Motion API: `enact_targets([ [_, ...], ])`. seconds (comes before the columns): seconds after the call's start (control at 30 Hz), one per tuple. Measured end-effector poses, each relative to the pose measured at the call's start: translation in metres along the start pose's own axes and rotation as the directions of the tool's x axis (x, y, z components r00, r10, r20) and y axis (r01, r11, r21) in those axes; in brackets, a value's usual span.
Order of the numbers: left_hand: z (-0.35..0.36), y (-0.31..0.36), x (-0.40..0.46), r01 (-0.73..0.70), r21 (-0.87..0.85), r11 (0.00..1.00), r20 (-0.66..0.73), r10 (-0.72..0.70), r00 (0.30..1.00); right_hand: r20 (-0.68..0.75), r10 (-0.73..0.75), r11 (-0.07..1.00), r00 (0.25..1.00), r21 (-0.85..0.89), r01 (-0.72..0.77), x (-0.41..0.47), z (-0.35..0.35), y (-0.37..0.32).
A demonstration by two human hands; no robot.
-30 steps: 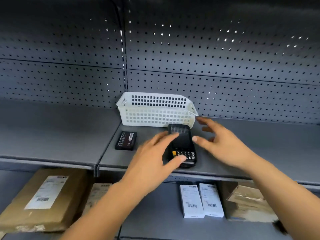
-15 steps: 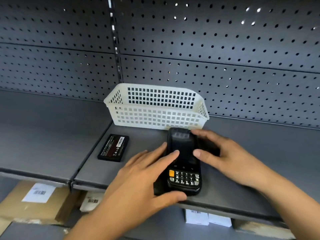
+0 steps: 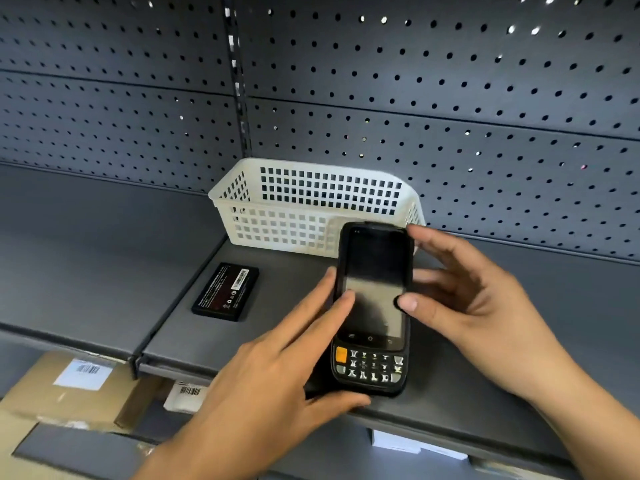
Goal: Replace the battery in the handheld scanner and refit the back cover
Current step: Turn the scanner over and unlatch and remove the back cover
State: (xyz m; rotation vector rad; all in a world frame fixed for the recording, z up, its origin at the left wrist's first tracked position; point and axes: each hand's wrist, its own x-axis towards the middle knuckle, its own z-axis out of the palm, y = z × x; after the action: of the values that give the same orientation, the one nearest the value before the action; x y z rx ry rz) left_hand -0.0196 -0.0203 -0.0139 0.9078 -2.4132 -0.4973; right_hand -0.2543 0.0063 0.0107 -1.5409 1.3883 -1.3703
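The scanner (image 3: 374, 308) stood screen-up at the front of the grey shelf (image 3: 104, 271), its top end just in front of the white basket (image 3: 311, 206). The left hand (image 3: 277, 382) pressed fingers (image 3: 341, 299) against its left edge with the thumb hooked under the keypad end; the right hand (image 3: 485, 306) wrapped its right side, thumb on the screen. Both hands were closed loosely around the scanner, neither gripping hard. Whether its far end had lifted clear of the shelf could not be told.

A spare battery (image 3: 227, 292) lay label-up on the shelf to the left, well apart from both hands.

The risks looked plain. The scanner sat near the shelf lip, so a slip while turning it over could send it down onto the boxes (image 3: 69, 393) below. A thumb on the glass gave little purchase. The back cover, hidden underneath, might spring loose and fall once unlatched. The spare might also get confused with the old battery if both ended up side by side.
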Motion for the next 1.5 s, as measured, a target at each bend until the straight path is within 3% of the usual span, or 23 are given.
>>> enact_targets([
  [0.2,-0.001,-0.001,-0.003,-0.001,0.019,1.000,-0.021,0.001,1.000,-0.016,0.000,0.994,1.000,0.108,0.002,-0.001,0.003,-0.002],
  [0.27,-0.001,-0.001,-0.004,0.003,0.018,1.000,-0.011,-0.003,1.000,-0.007,0.015,0.973,1.000,0.231,-0.013,0.002,0.002,-0.004],
  [0.37,0.001,0.002,-0.004,0.005,-0.141,0.990,0.035,0.000,0.999,0.022,0.043,0.900,0.999,0.433,-0.049,0.007,-0.002,-0.009],
  [0.53,0.007,0.020,0.003,0.006,-0.374,0.928,0.104,0.036,0.994,0.168,0.038,0.861,0.985,0.494,-0.118,0.012,0.001,-0.019],
  [0.6,0.008,0.026,0.004,0.007,-0.371,0.928,0.095,0.031,0.995,0.203,0.042,0.879,0.978,0.458,-0.133,0.013,0.003,-0.019],
  [0.73,0.003,0.028,0.003,0.060,-0.345,0.937,-0.001,-0.064,0.998,0.096,0.120,0.914,0.988,0.379,-0.147,0.019,0.001,-0.020],
  [0.83,0.002,0.022,0.001,-0.060,-0.220,0.974,-0.083,0.043,0.996,0.121,0.155,0.926,0.981,0.328,-0.187,0.023,-0.001,-0.015],
  [0.93,0.008,0.013,-0.001,-0.142,-0.105,0.984,-0.188,0.121,0.975,0.138,0.153,0.976,0.978,0.134,-0.172,0.025,-0.001,-0.010],
  [1.2,0.016,0.004,-0.008,-0.023,-0.089,0.996,-0.120,0.013,0.993,0.236,0.150,0.957,0.960,-0.277,-0.082,0.032,-0.003,0.004],
  [1.33,0.017,0.007,-0.005,-0.002,-0.003,1.000,-0.123,0.001,0.992,0.241,0.177,0.927,0.954,-0.365,-0.080,0.033,-0.001,0.015],
  [1.5,0.017,0.006,-0.004,0.021,-0.025,0.999,-0.089,-0.023,0.996,0.239,0.186,0.925,0.953,-0.371,-0.087,0.034,-0.002,0.021],
])
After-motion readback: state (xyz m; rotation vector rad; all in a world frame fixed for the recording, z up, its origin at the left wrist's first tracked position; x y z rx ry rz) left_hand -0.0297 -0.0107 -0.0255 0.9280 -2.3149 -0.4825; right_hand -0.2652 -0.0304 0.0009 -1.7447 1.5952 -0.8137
